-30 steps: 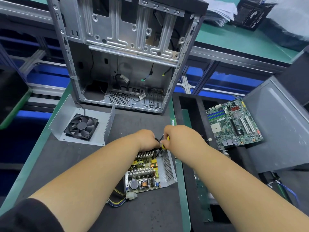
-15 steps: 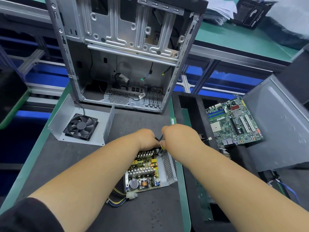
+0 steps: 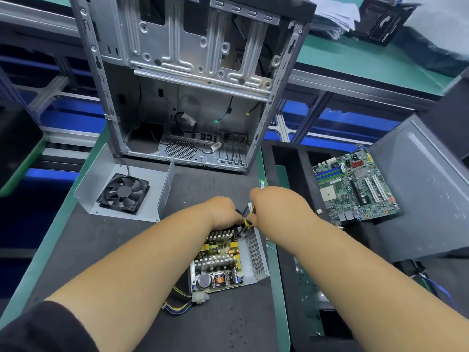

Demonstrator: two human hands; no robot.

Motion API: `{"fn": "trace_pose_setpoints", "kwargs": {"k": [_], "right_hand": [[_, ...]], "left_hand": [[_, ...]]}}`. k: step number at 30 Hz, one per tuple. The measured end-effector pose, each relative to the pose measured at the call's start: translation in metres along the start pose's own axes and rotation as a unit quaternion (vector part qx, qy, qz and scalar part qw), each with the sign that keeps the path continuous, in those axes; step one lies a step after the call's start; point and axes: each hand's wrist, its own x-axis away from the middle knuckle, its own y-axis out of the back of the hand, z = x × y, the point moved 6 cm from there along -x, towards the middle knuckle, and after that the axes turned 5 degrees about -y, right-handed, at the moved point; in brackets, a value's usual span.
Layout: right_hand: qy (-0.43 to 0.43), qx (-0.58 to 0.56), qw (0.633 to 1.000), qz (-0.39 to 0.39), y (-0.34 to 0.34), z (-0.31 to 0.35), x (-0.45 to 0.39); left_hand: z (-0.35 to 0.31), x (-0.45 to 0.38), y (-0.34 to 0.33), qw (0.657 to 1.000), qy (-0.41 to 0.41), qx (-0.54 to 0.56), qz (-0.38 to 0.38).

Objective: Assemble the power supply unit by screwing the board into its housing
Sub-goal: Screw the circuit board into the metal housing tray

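At far left on the dark bench [image 3: 220, 326] a black fan [image 3: 123, 193] sits in a bent metal cover [image 3: 101, 171], in front of the open computer case [image 3: 193, 80]. The left hand [image 3: 224, 212] rests on the far end of the board [image 3: 218, 260], its fingers curled under and hidden, so their grip cannot be told. The board lies in its perforated housing [image 3: 255, 255] at bench centre. The right hand [image 3: 274, 207] has its fingers wrapped round a yellow-and-black screwdriver [image 3: 247, 219] pointing into the housing's far corner. A green motherboard [image 3: 355, 186] lies at right
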Motion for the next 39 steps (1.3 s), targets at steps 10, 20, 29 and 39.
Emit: {"fn": "trace_pose_setpoints", "kwargs": {"k": [10,20,29,39], "right_hand": [[-0.089,0.062,0.994,0.009,-0.004,0.003,-0.004],[0.053,-0.046,0.997,0.018,0.012,0.002,0.015],[0.014,0.059,0.998,0.004,0.002,0.004,0.003],[-0.085,0.031,0.996,-0.017,-0.006,0.0,0.008]], "left_hand": [[-0.004,0.004,0.001,1.0,-0.015,-0.015,-0.001],[-0.002,0.003,0.003,1.0,-0.007,-0.028,0.004],[-0.002,0.003,0.001,1.0,-0.005,-0.002,0.013],[-0.004,0.006,0.002,1.0,-0.007,0.013,0.006]]}}
